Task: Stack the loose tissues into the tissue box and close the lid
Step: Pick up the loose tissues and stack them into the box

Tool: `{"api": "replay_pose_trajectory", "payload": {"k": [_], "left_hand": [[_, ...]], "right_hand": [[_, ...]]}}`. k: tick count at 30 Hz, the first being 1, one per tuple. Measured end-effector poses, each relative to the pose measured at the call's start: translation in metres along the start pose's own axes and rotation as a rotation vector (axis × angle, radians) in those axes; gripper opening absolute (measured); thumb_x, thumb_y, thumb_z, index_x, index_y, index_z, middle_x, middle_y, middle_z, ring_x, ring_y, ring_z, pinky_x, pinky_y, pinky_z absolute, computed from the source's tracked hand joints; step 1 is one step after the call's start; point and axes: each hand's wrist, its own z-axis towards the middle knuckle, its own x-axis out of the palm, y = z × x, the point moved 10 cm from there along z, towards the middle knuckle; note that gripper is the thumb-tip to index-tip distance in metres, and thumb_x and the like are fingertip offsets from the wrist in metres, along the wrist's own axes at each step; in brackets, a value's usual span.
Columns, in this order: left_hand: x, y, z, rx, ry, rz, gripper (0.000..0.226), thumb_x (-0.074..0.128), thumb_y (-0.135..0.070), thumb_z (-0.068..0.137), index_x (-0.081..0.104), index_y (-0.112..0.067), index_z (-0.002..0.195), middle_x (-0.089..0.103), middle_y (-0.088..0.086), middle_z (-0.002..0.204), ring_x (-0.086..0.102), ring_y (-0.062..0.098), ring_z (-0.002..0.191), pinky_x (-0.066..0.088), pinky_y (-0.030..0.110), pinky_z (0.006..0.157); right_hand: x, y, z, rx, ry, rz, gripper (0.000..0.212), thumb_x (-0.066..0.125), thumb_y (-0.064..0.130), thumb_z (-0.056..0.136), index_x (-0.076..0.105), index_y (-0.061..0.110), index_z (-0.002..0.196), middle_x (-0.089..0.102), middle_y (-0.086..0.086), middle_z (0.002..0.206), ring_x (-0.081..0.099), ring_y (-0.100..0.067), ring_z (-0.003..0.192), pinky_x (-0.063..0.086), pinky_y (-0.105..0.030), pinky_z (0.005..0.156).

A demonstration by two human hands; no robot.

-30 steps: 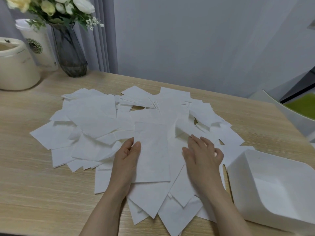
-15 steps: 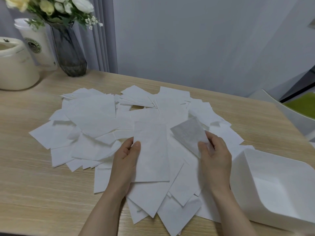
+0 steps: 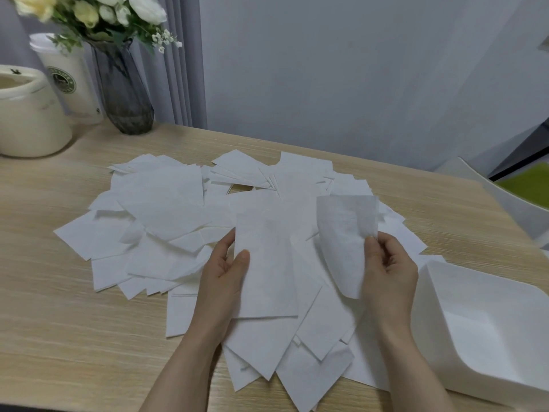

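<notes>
The right hand [image 3: 387, 272] pinched 1 thin, limp tissue [image 3: 346, 239] lifted off the pile; the left hand [image 3: 224, 273] held another flat tissue [image 3: 264, 263] by its edge. Under both spread the loose tissues [image 3: 160, 209] on the wood-grain table [image 3: 59, 322]. Right of the grip sat the open white tissue box [image 3: 481, 328]. Far left stood a glass vase [image 3: 124, 93].

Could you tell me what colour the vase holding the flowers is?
The vase is dark smoky grey glass, seen in the head view.
</notes>
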Motion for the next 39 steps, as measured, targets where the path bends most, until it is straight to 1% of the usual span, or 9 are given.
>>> {"api": "replay_pose_trajectory", "payload": {"k": [4, 8, 14, 17, 20, 28, 32, 34, 39], "left_hand": [[0.000, 0.002, 0.000, -0.009, 0.004, 0.044, 0.037, 0.051, -0.003, 0.098, 0.055, -0.026, 0.127, 0.076, -0.002, 0.103, 0.072, 0.017, 0.093, 0.055, 0.033, 0.079], [0.001, 0.003, -0.001, -0.014, 0.013, 0.078, 0.029, 0.051, -0.004, 0.098, 0.058, -0.024, 0.119, 0.076, -0.005, 0.099, 0.073, 0.014, 0.088, 0.056, 0.027, 0.073], [0.000, 0.001, -0.003, -0.004, -0.003, 0.091, 0.030, 0.051, -0.002, 0.098, 0.060, -0.024, 0.117, 0.077, -0.004, 0.093, 0.072, 0.014, 0.082, 0.056, 0.024, 0.067], [0.000, 0.001, -0.003, -0.001, -0.011, 0.105, 0.032, 0.052, -0.001, 0.097, 0.060, -0.023, 0.118, 0.076, -0.007, 0.093, 0.072, 0.012, 0.083, 0.056, 0.022, 0.067], [-0.001, 0.002, -0.001, -0.004, -0.015, 0.122, 0.035, 0.053, -0.002, 0.097, 0.059, -0.024, 0.123, 0.075, -0.006, 0.103, 0.072, 0.013, 0.093, 0.056, 0.027, 0.076], [0.002, 0.000, -0.003, 0.016, -0.014, 0.237, 0.043, 0.058, -0.001, 0.092, 0.058, -0.037, 0.116, 0.075, -0.010, 0.103, 0.071, 0.009, 0.092, 0.056, 0.030, 0.078], [0.001, -0.003, -0.005, 0.040, -0.018, 0.255, 0.033, 0.057, 0.000, 0.091, 0.068, -0.027, 0.106, 0.075, -0.008, 0.093, 0.071, 0.013, 0.086, 0.053, 0.027, 0.072], [0.001, -0.005, -0.006, 0.047, -0.016, 0.233, 0.030, 0.056, 0.001, 0.092, 0.069, -0.025, 0.102, 0.075, -0.006, 0.091, 0.071, 0.013, 0.084, 0.052, 0.023, 0.069], [-0.001, -0.002, -0.005, 0.009, -0.033, 0.159, 0.033, 0.054, -0.006, 0.097, 0.058, -0.029, 0.120, 0.075, -0.006, 0.103, 0.072, 0.011, 0.092, 0.055, 0.028, 0.077]], "right_hand": [[0.000, -0.004, -0.002, 0.023, 0.009, 0.015, 0.016, 0.052, 0.016, 0.098, 0.065, 0.014, 0.089, 0.055, -0.001, 0.072, 0.044, -0.004, 0.058, 0.036, -0.014, 0.053], [-0.006, 0.003, -0.005, 0.021, -0.042, 0.117, 0.018, 0.053, 0.020, 0.099, 0.065, 0.024, 0.085, 0.059, 0.001, 0.072, 0.052, -0.009, 0.067, 0.043, -0.023, 0.064], [-0.001, -0.018, -0.007, 0.110, -0.022, 0.073, 0.018, 0.053, 0.017, 0.098, 0.066, 0.024, 0.086, 0.066, 0.013, 0.064, 0.058, -0.006, 0.064, 0.046, -0.018, 0.061], [0.003, -0.033, -0.011, 0.175, 0.037, 0.018, 0.012, 0.056, 0.018, 0.096, 0.067, 0.022, 0.097, 0.071, 0.009, 0.073, 0.065, -0.005, 0.069, 0.051, -0.021, 0.065], [0.006, -0.041, -0.014, 0.229, 0.093, -0.026, 0.018, 0.061, 0.021, 0.092, 0.067, 0.021, 0.109, 0.075, 0.002, 0.088, 0.071, -0.015, 0.083, 0.056, -0.036, 0.078], [0.005, -0.035, -0.015, 0.183, 0.136, -0.140, 0.011, 0.063, 0.019, 0.088, 0.070, 0.027, 0.089, 0.073, 0.001, 0.074, 0.068, -0.028, 0.075, 0.055, -0.044, 0.072], [0.005, -0.033, -0.016, 0.163, 0.129, -0.180, 0.012, 0.062, 0.020, 0.088, 0.070, 0.028, 0.093, 0.072, 0.014, 0.077, 0.065, -0.010, 0.069, 0.052, -0.035, 0.066], [0.004, -0.033, -0.016, 0.161, 0.124, -0.184, 0.012, 0.062, 0.021, 0.088, 0.070, 0.027, 0.095, 0.071, 0.014, 0.078, 0.065, -0.008, 0.069, 0.051, -0.034, 0.065], [0.003, -0.034, -0.016, 0.158, 0.107, -0.174, 0.015, 0.063, 0.022, 0.086, 0.067, 0.031, 0.097, 0.071, 0.007, 0.080, 0.064, -0.020, 0.075, 0.053, -0.040, 0.071]]}}
